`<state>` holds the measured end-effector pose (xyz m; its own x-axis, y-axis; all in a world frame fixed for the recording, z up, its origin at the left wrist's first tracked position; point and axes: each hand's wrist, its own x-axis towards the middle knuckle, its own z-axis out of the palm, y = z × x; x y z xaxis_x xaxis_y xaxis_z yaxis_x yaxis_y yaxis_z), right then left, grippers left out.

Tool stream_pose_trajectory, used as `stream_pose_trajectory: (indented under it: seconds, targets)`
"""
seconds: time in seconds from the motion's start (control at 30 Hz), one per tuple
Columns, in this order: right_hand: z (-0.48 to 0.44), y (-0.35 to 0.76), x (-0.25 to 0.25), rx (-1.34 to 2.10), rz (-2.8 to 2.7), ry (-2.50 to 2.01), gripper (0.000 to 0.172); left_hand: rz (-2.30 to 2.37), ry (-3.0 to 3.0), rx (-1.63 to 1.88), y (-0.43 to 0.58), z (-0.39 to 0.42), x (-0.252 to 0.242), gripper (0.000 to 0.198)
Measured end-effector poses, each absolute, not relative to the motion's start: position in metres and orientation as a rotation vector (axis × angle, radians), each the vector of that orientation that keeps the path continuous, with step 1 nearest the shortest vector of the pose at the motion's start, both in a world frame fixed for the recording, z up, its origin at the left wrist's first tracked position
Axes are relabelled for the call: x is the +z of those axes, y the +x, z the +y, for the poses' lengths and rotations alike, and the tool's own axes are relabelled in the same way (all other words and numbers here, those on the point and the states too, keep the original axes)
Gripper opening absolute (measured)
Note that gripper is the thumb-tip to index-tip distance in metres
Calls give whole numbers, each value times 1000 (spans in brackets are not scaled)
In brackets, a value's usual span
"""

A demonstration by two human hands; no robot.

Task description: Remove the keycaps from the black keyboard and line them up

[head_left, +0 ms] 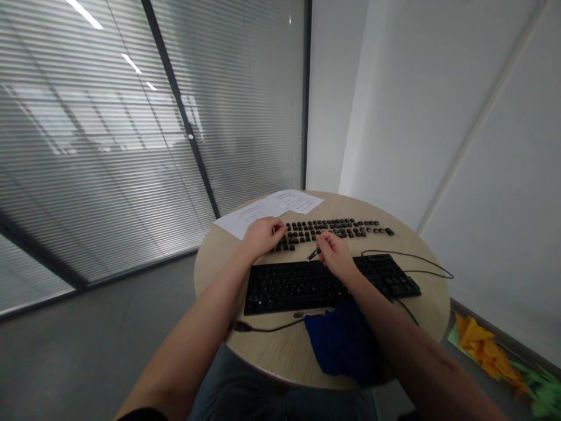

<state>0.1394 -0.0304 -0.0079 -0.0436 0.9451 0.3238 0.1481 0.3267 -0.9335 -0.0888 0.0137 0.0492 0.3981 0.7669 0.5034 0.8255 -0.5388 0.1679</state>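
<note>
Over the left end of the rows of loose black keycaps (pixel 324 225), my left hand (pixel 264 235) has its thumb and fingers curled together. Whatever lies between those fingertips, if anything, is too small to make out. My right hand (pixel 336 255) is closed around a small dark tool with a slim, shiny tip (pixel 312 255), which points down and left. That hand hovers over the back edge of a black keyboard (pixel 291 286). The keyboard lies lengthwise on the round table, and its keys under my right wrist are hidden.
Printed paper sheets (pixel 263 211) lie at the back left of the round wooden table (pixel 280 351). A blue cloth (pixel 344 342) sits at the front edge, by a black USB cable (pixel 274 329). Orange and green cloths (pixel 488 351) lie on the floor, right.
</note>
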Motion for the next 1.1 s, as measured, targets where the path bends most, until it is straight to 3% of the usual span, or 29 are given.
stream_pose_trajectory:
  seconds: [0.17,0.3,0.7,1.1]
  targets:
    - [-40,138,-3,1285,-1716,-1007,41,-1373,-2852,-461,-78,-3,30,28]
    - [-43,141,0,1491,-1821,-947,45,-1325,-2896,-396,-75,-4,8,30]
    - [-42,145,-6,1509,-1936,-1005,51,-1073,-2922,-396,-62,-7,-7,33]
    - [-55,143,4,1436,-2137,-1017,40,-1106,-2917,-368,-62,-4,-11,29]
